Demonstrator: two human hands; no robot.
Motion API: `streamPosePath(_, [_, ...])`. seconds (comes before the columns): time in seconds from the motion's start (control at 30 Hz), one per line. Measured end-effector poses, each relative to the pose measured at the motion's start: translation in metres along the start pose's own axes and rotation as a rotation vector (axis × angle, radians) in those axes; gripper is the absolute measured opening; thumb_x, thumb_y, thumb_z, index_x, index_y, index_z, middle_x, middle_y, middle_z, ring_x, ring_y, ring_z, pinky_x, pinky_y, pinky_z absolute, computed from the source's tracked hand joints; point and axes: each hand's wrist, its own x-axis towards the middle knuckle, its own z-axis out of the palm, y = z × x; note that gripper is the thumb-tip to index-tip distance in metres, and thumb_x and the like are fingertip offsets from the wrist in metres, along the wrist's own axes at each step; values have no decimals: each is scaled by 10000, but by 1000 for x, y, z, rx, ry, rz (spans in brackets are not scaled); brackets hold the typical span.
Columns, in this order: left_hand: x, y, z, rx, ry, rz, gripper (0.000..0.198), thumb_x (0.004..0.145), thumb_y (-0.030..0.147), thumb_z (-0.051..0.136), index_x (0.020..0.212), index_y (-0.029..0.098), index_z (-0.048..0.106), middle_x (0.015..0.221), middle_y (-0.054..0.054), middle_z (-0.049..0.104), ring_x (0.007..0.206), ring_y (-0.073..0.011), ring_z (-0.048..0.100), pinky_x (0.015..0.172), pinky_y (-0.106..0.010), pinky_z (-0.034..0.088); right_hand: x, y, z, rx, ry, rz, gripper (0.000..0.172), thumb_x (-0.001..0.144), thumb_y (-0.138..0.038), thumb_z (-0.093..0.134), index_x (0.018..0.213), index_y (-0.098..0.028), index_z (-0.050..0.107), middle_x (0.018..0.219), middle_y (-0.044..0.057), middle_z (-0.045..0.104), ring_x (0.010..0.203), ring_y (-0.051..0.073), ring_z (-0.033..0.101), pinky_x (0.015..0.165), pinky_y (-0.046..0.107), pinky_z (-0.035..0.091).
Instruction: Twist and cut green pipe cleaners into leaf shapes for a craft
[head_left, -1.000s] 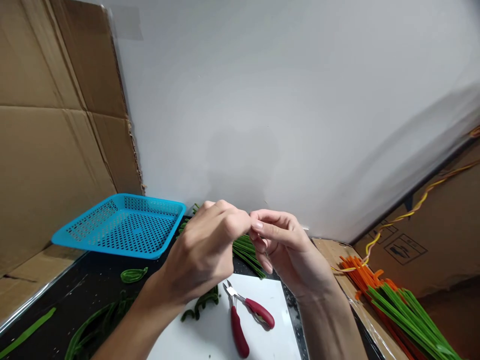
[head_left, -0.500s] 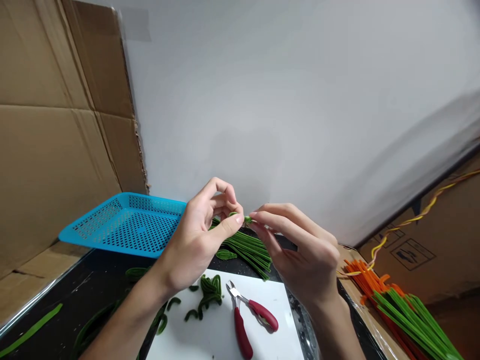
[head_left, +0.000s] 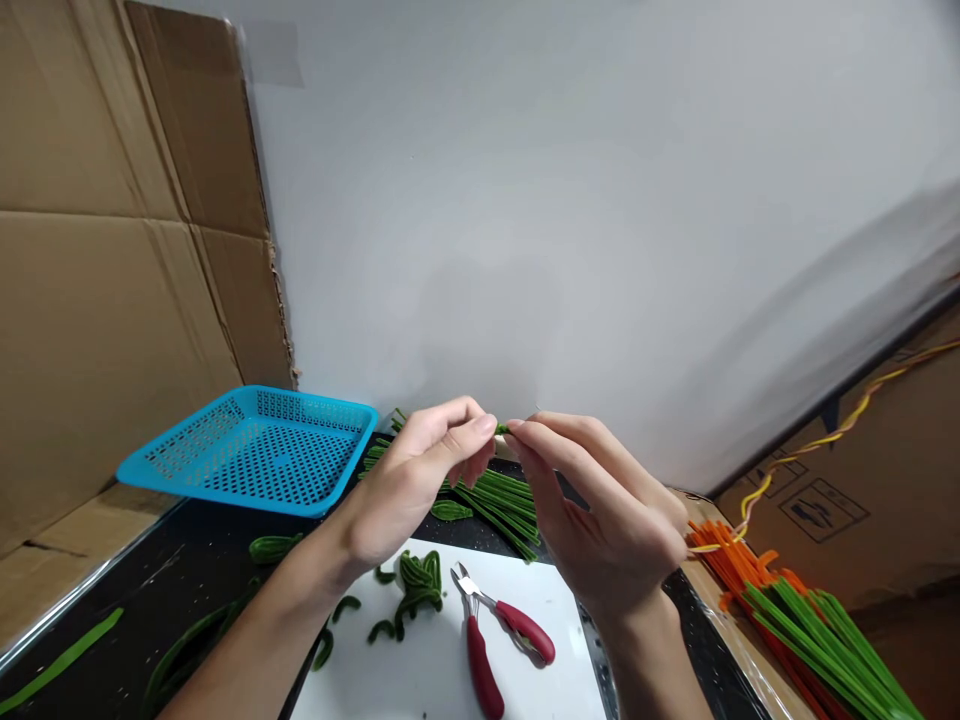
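- Head view, the step in hand: a small green fuzzy piece (head_left: 502, 429) is pinched between both hands' fingertips, above the far edge of a white board (head_left: 390, 690). To do this well, grip lightly, brace one end and let the other fingers work slowly, so the fuzz likely isn't crushed.
- Head view, left hand (head_left: 427, 465): thumb and forefinger closed on the piece's left end, other fingers curled beneath.
- Head view, right hand (head_left: 607, 510): fingertips closed at its right end; red-handled cutters (head_left: 478, 650) lie below, untouched.
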Motion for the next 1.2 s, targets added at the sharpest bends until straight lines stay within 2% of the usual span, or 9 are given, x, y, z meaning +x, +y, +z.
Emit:
streamPosePath(0.1, [1,-1,1,-27,-43,6,393,1059,415,462,727,207,486,730,-2,440,723,-167,425,700,-313,418,-3,2,1,-9,-10,-23,295,958,-19,615,1091,-253,734,943,51,753,757,157,711,656,299,587])
streamPosePath(0.2, [0,-3,-1,59,5,49,351,1055,420,484,789,205,563,738,-3,465,721,-167,429,692,-319,411,-3,4,3,-22,-31,-27,292,972,-33,597,1110,-253,730,948,54,756,766,159,712,654,298,584])
streamPosePath(0.4, [-6,2,-4,264,16,118,277,1051,414,530,919,214,670,812,-11,608,760,-169,538,684,-303,445,0,-2,2,35,-16,29,237,961,-42,600,1007,-231,736,865,52,732,699,158,672,609,297,556])
streamPosePath(0.53, [-10,6,-1,477,56,263,229,1070,314,508,923,221,656,817,6,597,730,-143,530,675,-284,432,6,-7,-2,229,-38,243,166,960,-113,639,899,-226,745,803,42,701,659,161,644,582,304,549])
streamPosePath(0.67, [-11,6,-3,780,84,579,179,1053,146,487,959,209,626,802,9,544,704,-132,480,675,-291,393,14,-14,-10,561,-114,546,124,957,-228,699,846,-195,742,723,23,657,573,132,598,498,267,517])
streamPosePath(0.77, [-11,4,-4,971,85,788,214,1035,70,439,1012,190,615,793,-7,544,681,-145,452,654,-311,371,21,-19,-21,650,-159,645,148,904,-261,783,786,-184,739,655,4,619,531,114,555,450,237,473])
streamPosePath(0.93, [-9,-2,-1,1081,88,935,211,1045,88,441,1065,188,625,771,-19,575,662,-159,466,605,-328,330,25,-12,-37,857,-370,848,235,876,-361,828,783,-170,727,566,-24,548,461,94,487,392,214,414])
streamPosePath(1.07, [-7,-8,3,910,53,819,214,1056,88,445,1052,188,634,761,0,601,658,-133,488,626,-308,358,25,-4,-44,846,-482,864,264,910,-407,788,832,-168,707,590,-7,595,491,115,550,435,229,479])
streamPosePath(1.2, [-9,-5,7,555,25,448,163,1077,254,526,1000,208,662,811,21,641,697,-104,538,659,-256,424,26,-7,-46,601,-414,717,190,945,-343,746,855,-182,699,705,11,639,594,124,598,511,233,513])
